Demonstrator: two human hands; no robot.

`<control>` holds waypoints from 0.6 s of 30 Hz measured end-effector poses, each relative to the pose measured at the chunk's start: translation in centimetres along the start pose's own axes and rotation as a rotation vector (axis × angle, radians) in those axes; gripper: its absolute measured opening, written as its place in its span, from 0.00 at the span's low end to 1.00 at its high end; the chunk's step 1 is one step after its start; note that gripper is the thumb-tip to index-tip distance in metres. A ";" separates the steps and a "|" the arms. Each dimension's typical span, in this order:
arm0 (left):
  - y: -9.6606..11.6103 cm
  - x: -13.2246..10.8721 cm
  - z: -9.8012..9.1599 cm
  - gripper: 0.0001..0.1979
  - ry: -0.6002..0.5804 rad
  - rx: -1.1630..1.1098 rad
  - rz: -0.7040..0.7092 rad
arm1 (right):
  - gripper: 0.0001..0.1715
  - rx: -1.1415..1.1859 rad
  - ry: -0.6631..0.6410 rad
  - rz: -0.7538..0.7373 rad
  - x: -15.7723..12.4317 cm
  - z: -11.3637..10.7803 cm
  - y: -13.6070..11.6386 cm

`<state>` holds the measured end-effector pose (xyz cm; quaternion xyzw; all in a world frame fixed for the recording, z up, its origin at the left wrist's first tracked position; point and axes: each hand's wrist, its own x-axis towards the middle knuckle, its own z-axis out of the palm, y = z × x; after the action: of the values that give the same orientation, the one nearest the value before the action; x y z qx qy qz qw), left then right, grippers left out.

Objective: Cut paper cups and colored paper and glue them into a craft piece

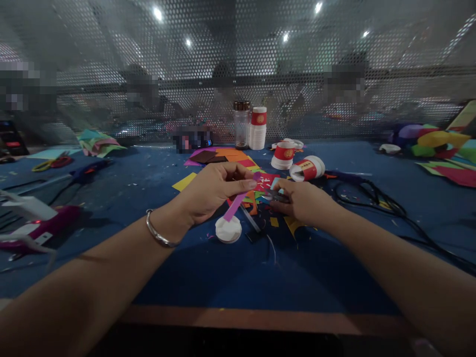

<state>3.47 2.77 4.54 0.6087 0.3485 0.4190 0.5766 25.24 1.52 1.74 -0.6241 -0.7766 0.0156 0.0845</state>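
My left hand (pixel 215 191), with a silver bangle at the wrist, pinches the top of a purple paper strip (pixel 235 204) that hangs slanted above the blue table. My right hand (pixel 303 201) grips a small pair of scissors (pixel 274 195), its blades pointing left toward the strip. Under the strip a white round lid-like disc (pixel 228 229) lies on the table. Bright paper scraps (pixel 256 196) are scattered between and behind my hands.
Red-and-white paper cups (pixel 307 168) lie tipped behind my hands; a cup stack (pixel 258 129) and clear jar (pixel 241 125) stand farther back. Black cables (pixel 375 198) run at right, a glue gun (pixel 37 228) at left. Perforated screen (pixel 238 69) closes the back.
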 end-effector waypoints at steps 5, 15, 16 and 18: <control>0.2 0.2 -0.1 0.12 0.085 -0.030 0.026 | 0.15 -0.263 0.123 -0.047 -0.8 -0.4 -0.9; 0.4 0.6 -0.6 0.12 0.177 -0.056 0.115 | 0.19 -0.345 0.136 -0.676 0.3 0.8 -2.9; 0.4 0.6 -0.6 0.12 0.164 -0.052 0.122 | 0.19 -0.351 0.125 -0.726 0.5 1.0 -2.9; 0.3 0.6 -0.6 0.11 0.150 -0.043 0.122 | 0.17 -0.356 0.112 -0.797 0.7 1.1 -3.0</control>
<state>3.11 3.57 4.93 0.5831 0.3441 0.5051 0.5352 22.04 1.66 1.09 -0.2804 -0.9415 -0.1862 0.0173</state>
